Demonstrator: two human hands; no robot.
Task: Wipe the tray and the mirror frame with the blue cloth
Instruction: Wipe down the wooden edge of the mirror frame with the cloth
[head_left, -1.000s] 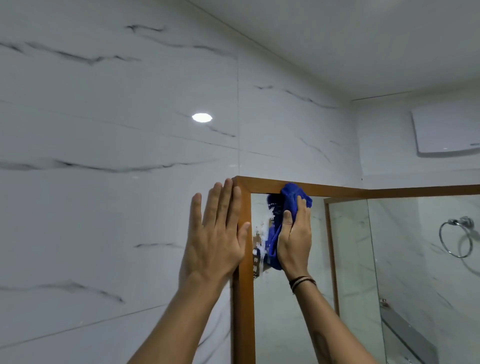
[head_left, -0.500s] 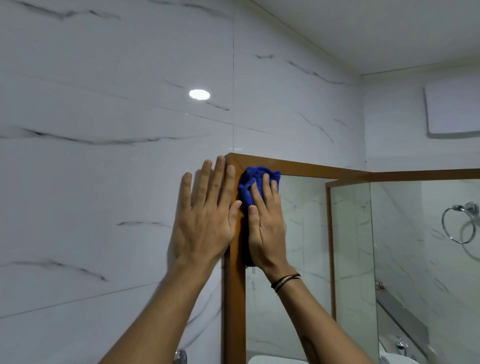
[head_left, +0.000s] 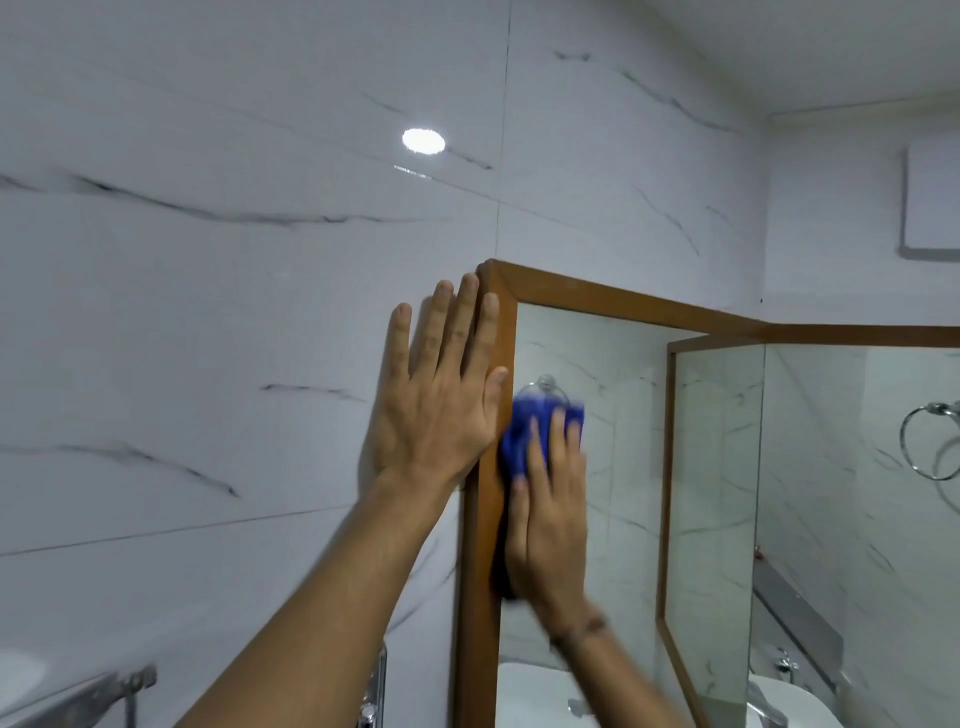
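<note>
Pressing on the inner edge of the left upright of the mirror frame (head_left: 481, 561), the blue cloth (head_left: 522, 441) is pinned under the flat, open right hand (head_left: 550, 525). The left hand (head_left: 441, 410) is laid open on the marble wall tile (head_left: 208, 364) beside the frame.

One wide-angle view from the person's head faces the tiled wall (head_left: 208, 322) and the upper left corner of the mirror frame (head_left: 500, 283). It is tilted up enough to catch the ceiling (head_left: 779, 41). It sits close: left hand (head_left: 436, 415) and right hand (head_left: 545, 514) reach both surfaces.
</note>
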